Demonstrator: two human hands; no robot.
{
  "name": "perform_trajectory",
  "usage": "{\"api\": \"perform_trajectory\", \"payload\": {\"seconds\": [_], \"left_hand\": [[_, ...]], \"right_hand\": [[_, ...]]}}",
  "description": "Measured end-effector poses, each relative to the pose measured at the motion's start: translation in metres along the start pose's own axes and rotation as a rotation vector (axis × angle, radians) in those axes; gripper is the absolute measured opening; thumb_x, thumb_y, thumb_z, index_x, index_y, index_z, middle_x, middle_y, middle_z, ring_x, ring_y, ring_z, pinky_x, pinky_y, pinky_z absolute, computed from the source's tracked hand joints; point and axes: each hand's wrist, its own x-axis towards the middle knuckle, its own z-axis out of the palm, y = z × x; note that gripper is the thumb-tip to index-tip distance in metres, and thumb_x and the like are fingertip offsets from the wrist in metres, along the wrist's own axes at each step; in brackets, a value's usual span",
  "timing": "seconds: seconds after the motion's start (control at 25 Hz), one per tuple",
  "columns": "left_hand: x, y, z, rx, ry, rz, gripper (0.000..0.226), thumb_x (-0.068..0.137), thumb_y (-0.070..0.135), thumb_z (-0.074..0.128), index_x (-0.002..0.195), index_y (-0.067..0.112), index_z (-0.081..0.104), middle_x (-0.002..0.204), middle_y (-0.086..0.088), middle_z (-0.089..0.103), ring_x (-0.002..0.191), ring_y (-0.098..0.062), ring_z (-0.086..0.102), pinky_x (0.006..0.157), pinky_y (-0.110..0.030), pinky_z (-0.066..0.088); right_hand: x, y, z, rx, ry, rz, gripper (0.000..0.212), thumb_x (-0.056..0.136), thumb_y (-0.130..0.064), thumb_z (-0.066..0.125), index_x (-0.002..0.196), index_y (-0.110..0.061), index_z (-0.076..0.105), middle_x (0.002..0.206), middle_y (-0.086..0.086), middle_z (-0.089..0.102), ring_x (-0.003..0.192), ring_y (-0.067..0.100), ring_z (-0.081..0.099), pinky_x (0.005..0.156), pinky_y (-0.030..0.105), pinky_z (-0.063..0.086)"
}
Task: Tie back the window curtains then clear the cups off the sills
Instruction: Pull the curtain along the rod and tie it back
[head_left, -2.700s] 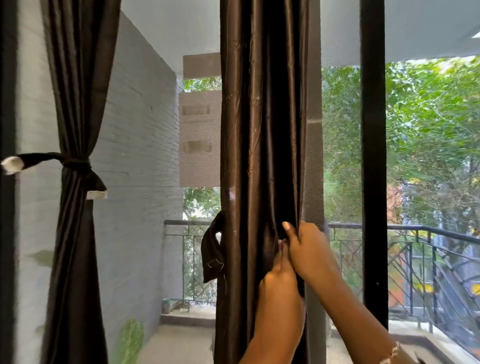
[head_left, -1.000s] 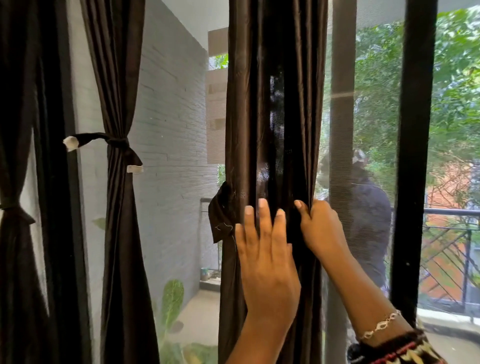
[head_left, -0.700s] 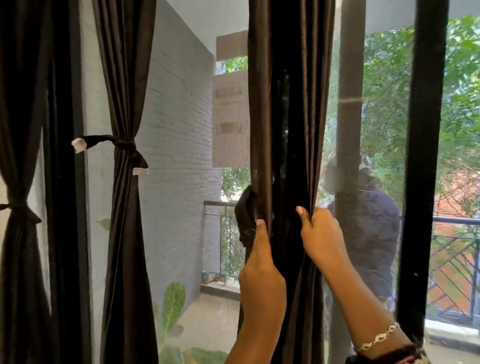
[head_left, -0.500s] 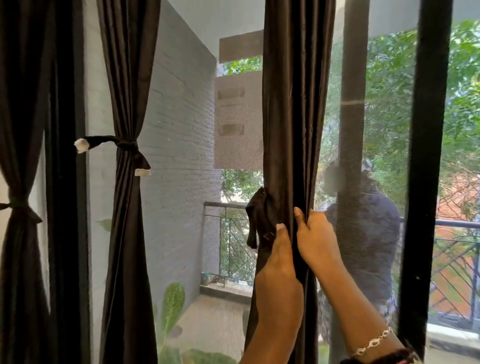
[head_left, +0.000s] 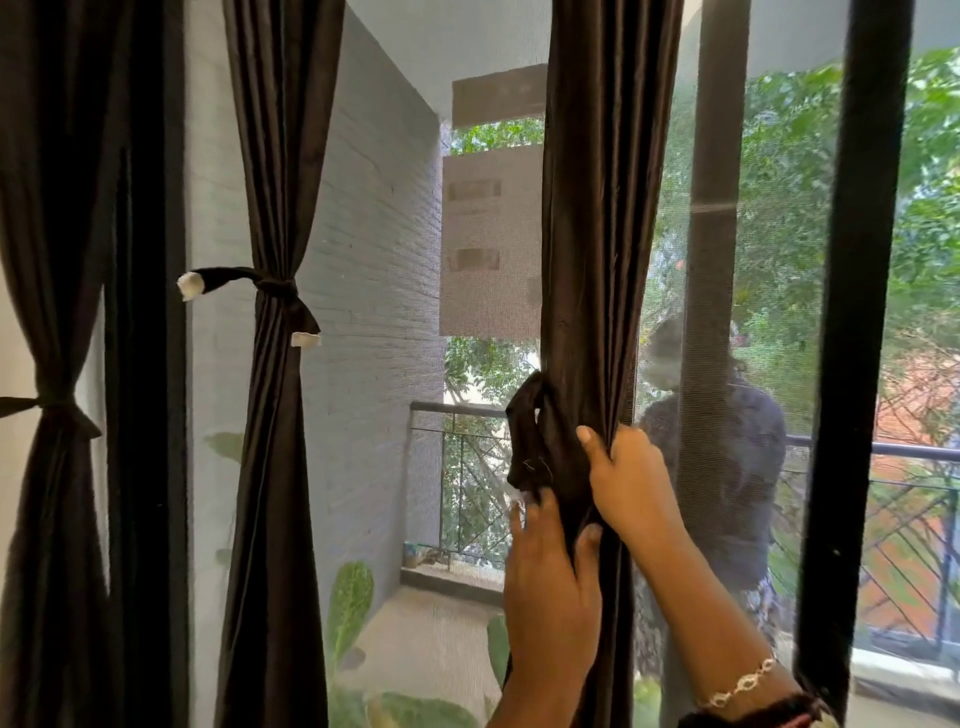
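A dark brown satin curtain (head_left: 597, 208) hangs bunched in the middle of the window. My right hand (head_left: 631, 483) grips its gathered folds from the right side. My left hand (head_left: 550, 577) holds the curtain just below, fingers wrapped around the fabric. A loose end of the dark tie-back band (head_left: 527, 436) sticks out to the left of the bunch, above my left hand. Two other curtains are tied: one (head_left: 275, 467) with a knotted band (head_left: 275, 291), one at the far left (head_left: 47, 467). No cups are in view.
Black window frame bars stand at the left (head_left: 145, 364) and the right (head_left: 852, 364). Beyond the mesh screen are a grey brick wall (head_left: 374, 312), a balcony railing (head_left: 457, 410), trees, and a faint reflection of a person (head_left: 727, 457). Green leaves (head_left: 348, 608) show low down.
The curtain has been gathered tighter into a narrow bunch. My left hand went from flat on the fabric to gripping it lower down; the tie-back end now hangs beside my hands.
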Motion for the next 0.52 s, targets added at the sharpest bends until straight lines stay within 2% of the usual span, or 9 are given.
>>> {"api": "perform_trajectory", "payload": {"seconds": [0.04, 0.12, 0.24, 0.32, 0.4, 0.48, 0.52], "left_hand": [[-0.002, -0.008, -0.001, -0.063, -0.029, -0.112, 0.110, 0.058, 0.087, -0.011, 0.147, 0.026, 0.010, 0.155, 0.007, 0.012, 0.144, -0.012, 0.009, 0.114, -0.033, 0.025], [0.001, -0.021, -0.004, -0.196, -0.015, -0.204, 0.109, 0.056, 0.090, -0.003, 0.147, 0.029, 0.000, 0.156, 0.008, 0.007, 0.144, -0.012, 0.006, 0.115, -0.034, 0.020], [0.021, -0.014, -0.013, -0.306, 0.043, -0.100, 0.098, 0.062, 0.089, 0.027, 0.141, 0.041, -0.006, 0.155, 0.007, 0.016, 0.140, -0.016, 0.024, 0.111, -0.040, 0.032], [0.040, -0.002, -0.022, -0.315, 0.150, -0.034, 0.088, 0.072, 0.065, 0.051, 0.143, 0.039, 0.005, 0.146, 0.005, 0.034, 0.129, -0.016, 0.041, 0.100, -0.038, 0.044], [0.057, 0.009, -0.029, -0.288, 0.242, 0.000, 0.077, 0.080, 0.039, 0.064, 0.143, 0.031, 0.022, 0.124, 0.002, 0.049, 0.111, -0.013, 0.051, 0.084, -0.028, 0.047], [0.068, 0.016, -0.032, -0.348, 0.182, 0.024, 0.068, 0.085, 0.021, 0.062, 0.142, 0.028, 0.026, 0.102, 0.003, 0.055, 0.092, -0.012, 0.058, 0.073, -0.024, 0.045], [0.071, 0.018, -0.033, -0.401, 0.120, 0.040, 0.065, 0.087, 0.016, 0.059, 0.141, 0.028, 0.026, 0.093, 0.006, 0.057, 0.084, -0.008, 0.060, 0.070, -0.023, 0.045]], "right_hand": [[-0.002, 0.000, 0.000, -0.016, 0.011, -0.009, 0.042, 0.098, -0.026, 0.041, 0.060, -0.022, 0.023, 0.061, -0.005, 0.033, 0.058, 0.013, 0.036, 0.050, 0.022, 0.028], [-0.007, 0.001, 0.000, 0.003, 0.042, -0.010, 0.043, 0.097, -0.025, 0.042, 0.059, -0.020, 0.024, 0.059, -0.005, 0.033, 0.052, 0.007, 0.032, 0.044, 0.019, 0.027], [-0.010, 0.002, 0.001, 0.049, 0.058, -0.005, 0.041, 0.097, -0.024, 0.045, 0.059, -0.018, 0.030, 0.057, -0.003, 0.037, 0.051, 0.009, 0.036, 0.045, 0.020, 0.026], [-0.012, 0.000, 0.000, 0.019, 0.059, -0.013, 0.040, 0.097, -0.024, 0.044, 0.059, -0.020, 0.030, 0.058, -0.004, 0.038, 0.052, 0.010, 0.037, 0.046, 0.022, 0.026], [-0.013, -0.001, -0.001, -0.034, 0.072, -0.028, 0.040, 0.097, -0.025, 0.042, 0.059, -0.020, 0.029, 0.058, -0.005, 0.037, 0.053, 0.011, 0.037, 0.047, 0.023, 0.026], [-0.013, -0.002, -0.003, -0.064, 0.082, -0.033, 0.040, 0.098, -0.024, 0.041, 0.060, -0.017, 0.030, 0.059, -0.005, 0.036, 0.052, 0.007, 0.035, 0.044, 0.021, 0.024], [-0.014, -0.001, -0.004, -0.068, 0.083, -0.034, 0.039, 0.098, -0.024, 0.041, 0.062, -0.013, 0.032, 0.059, -0.006, 0.036, 0.052, 0.006, 0.034, 0.045, 0.024, 0.023]]}}
